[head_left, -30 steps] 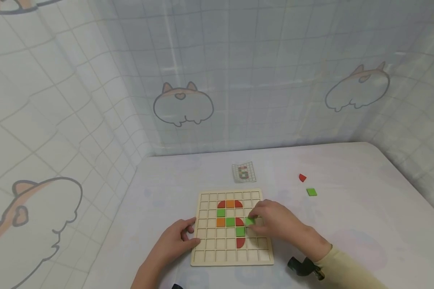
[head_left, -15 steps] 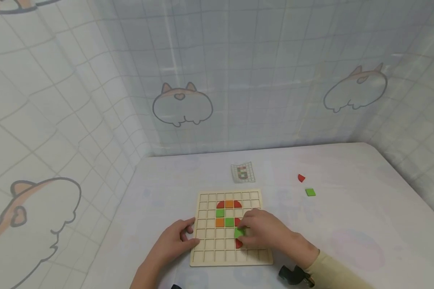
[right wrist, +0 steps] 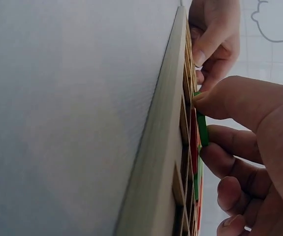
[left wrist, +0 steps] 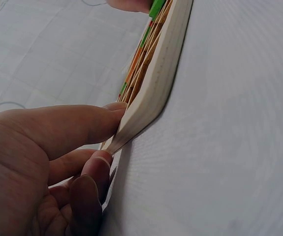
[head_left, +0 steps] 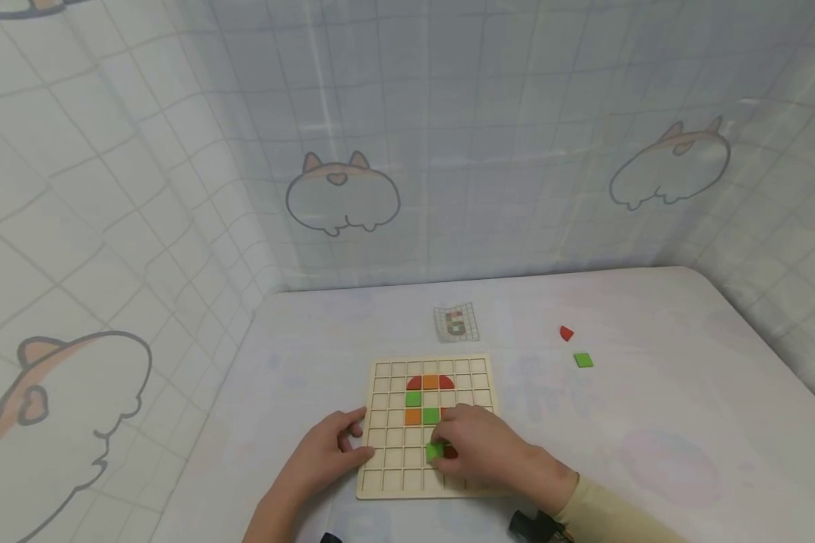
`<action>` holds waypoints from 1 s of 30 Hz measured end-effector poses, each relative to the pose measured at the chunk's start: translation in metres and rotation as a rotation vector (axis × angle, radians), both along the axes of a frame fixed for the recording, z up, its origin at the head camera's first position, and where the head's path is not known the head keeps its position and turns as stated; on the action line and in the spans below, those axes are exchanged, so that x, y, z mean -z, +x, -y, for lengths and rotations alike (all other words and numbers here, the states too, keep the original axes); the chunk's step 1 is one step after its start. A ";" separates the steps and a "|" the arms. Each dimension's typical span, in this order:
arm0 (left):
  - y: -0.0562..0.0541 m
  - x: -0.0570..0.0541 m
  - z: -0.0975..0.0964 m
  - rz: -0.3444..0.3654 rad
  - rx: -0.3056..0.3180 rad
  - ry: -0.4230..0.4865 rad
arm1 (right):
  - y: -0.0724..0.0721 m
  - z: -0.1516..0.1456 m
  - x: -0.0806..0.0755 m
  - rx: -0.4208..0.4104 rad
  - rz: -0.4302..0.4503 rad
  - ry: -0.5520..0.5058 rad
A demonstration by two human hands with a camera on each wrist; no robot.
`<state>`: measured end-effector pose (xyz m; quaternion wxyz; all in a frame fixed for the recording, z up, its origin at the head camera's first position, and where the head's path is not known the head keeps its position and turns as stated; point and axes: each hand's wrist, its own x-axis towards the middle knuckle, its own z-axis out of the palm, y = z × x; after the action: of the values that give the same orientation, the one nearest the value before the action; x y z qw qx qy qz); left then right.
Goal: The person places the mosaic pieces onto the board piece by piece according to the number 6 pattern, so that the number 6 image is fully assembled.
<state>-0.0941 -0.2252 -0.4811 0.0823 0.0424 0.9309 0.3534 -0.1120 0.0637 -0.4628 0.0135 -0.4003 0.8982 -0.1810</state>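
A pale wooden grid board [head_left: 390, 479] lies on the table with red, orange and green tiles in its cells. My left hand [head_left: 327, 451] holds the board's left edge, thumb and fingertips against the rim in the left wrist view. Between thumb and fingers, my right hand [head_left: 482, 445] pinches a green square tile [head_left: 434, 452] over the lower middle of the board. In the right wrist view this green tile [right wrist: 203, 129] stands tilted above the cells. Beside it a red tile [head_left: 450, 452] is partly covered by the right fingers. That hand also hides the cells to the right.
A small printed pattern sheet [head_left: 456, 323] lies behind the board. At the right on the table are a loose red quarter-round tile [head_left: 567, 333] and a green square tile [head_left: 583, 360]. Patterned curtain cloth [head_left: 448, 151] surrounds the table at the back and sides.
My right hand has moved left and toward me across the board, carrying the green tile from the right side to the lower middle. The left hand stays at the board's edge.
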 end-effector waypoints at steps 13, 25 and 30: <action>-0.002 -0.001 -0.002 0.007 -0.006 0.002 | 0.000 0.001 0.001 -0.008 0.032 -0.006; -0.002 0.001 0.001 0.001 0.006 0.005 | 0.000 0.005 -0.001 -0.081 0.007 -0.027; -0.002 0.001 0.001 0.003 0.003 0.009 | -0.001 0.006 -0.001 -0.113 -0.026 -0.016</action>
<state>-0.0959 -0.2265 -0.4825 0.0839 0.0435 0.9291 0.3575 -0.1130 0.0580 -0.4619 0.0089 -0.4528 0.8728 -0.1821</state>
